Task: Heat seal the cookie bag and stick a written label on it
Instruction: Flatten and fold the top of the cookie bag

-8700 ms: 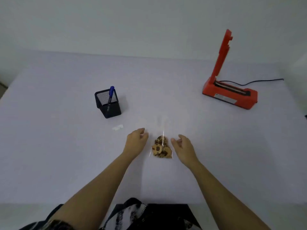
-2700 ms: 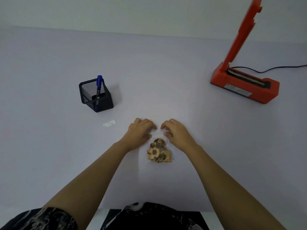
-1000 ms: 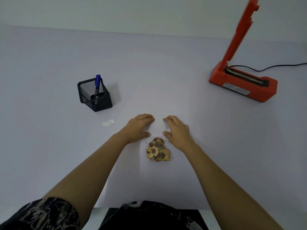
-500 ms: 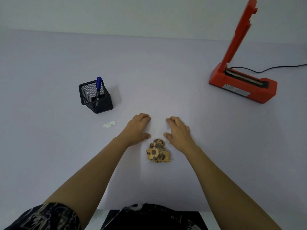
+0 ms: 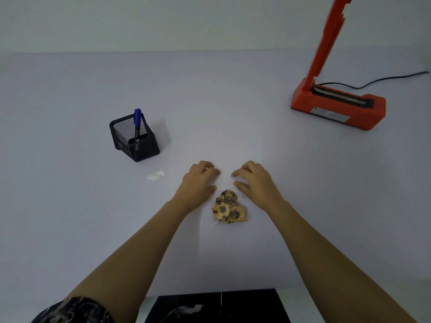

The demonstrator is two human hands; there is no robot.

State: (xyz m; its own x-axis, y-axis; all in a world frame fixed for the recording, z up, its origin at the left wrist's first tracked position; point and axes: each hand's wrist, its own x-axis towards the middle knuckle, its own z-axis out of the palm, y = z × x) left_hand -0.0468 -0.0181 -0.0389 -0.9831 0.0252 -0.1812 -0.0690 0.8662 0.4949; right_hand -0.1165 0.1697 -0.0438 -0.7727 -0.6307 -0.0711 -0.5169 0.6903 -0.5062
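Observation:
A clear cookie bag (image 5: 229,209) lies flat on the white table (image 5: 70,206) in front of me, with several chocolate-chip cookies at its near end. Its far, open end of thin film stretches between my hands. My left hand (image 5: 198,185) and my right hand (image 5: 255,183) sit at either side of that end, fingers curled, fingertips and thumbs pinching the film. A small white label (image 5: 156,176) lies left of my left hand. The blue pen (image 5: 137,122) stands in a black mesh holder (image 5: 135,143). The red heat sealer (image 5: 338,106) stands at the far right, arm raised.
The sealer's black cable (image 5: 384,79) runs off to the right edge. A wall closes off the far side of the table. The table's near edge is just in front of my body.
My fingers have curled up from lying flatter on the bag's film, and both hands have drawn slightly apart. The bag with cookies has stayed in place.

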